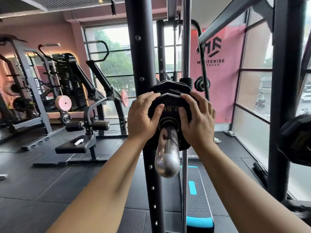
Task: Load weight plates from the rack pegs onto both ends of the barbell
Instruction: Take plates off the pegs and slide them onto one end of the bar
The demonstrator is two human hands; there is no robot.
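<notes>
- Rack upright point(144, 64): black, bolt-holed, is standing just behind the hands.
- Step platform point(196, 199): black with turquoise trim, is lying on the floor beside the upright's foot.
- Barbell sleeve point(167, 155): chrome, is projecting toward the camera, rounded end bare.
- Larger plate point(168, 86): black, is sitting furthest back on the sleeve.
- Small weight plate point(170, 103): black, angular-rimmed, is sitting threaded on the sleeve, just before the larger plate.
- Left hand point(143, 115): is gripping the small plate's left edge, fingers curling over the rim, thumb pressing its face.
- Right hand point(196, 118): is gripping the right edge likewise.
</notes>
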